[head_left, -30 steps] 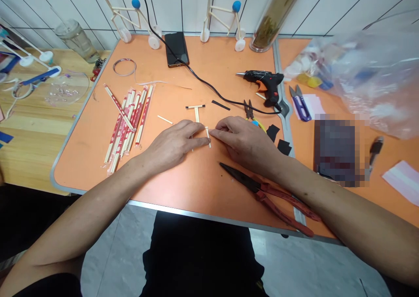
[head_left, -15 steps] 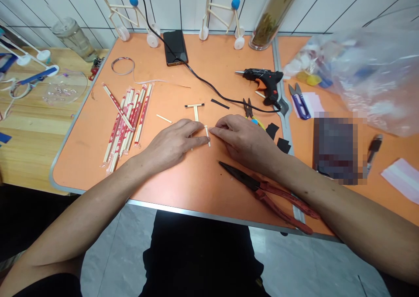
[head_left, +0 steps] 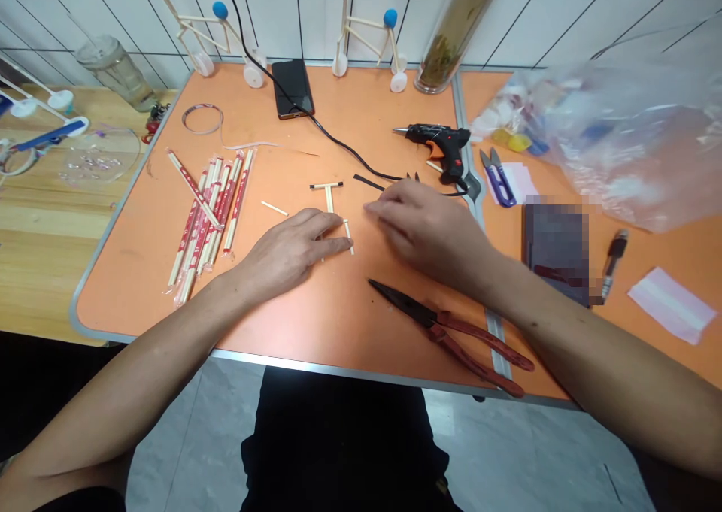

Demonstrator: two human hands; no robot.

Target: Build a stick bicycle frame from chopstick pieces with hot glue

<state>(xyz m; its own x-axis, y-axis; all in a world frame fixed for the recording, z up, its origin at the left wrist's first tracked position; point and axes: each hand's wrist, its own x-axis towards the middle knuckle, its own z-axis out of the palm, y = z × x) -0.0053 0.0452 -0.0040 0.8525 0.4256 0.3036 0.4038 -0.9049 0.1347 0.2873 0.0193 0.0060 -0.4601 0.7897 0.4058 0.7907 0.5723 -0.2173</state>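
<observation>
On the orange table, my left hand rests with its fingers apart, two of them touching a short stick piece. Just beyond those fingers lies a T-shaped stick assembly with black ends on its crossbar. My right hand is raised a little to the right of the short piece, thumb and index finger pressed together; anything between them is too small to make out. Long-nose pliers with red handles lie open below my right hand. A loose stick is left of the assembly.
Wrapped chopsticks lie at left. Behind are a phone, a black cable and a glue gun. Wheeled stick models with blue balls stand by the wall. Scissors, a dark box and a plastic bag are at right.
My right hand has lifted slightly away from the short stick piece, now covering the small pliers and black scraps. My left hand stays on the piece. The whole view has shifted a little.
</observation>
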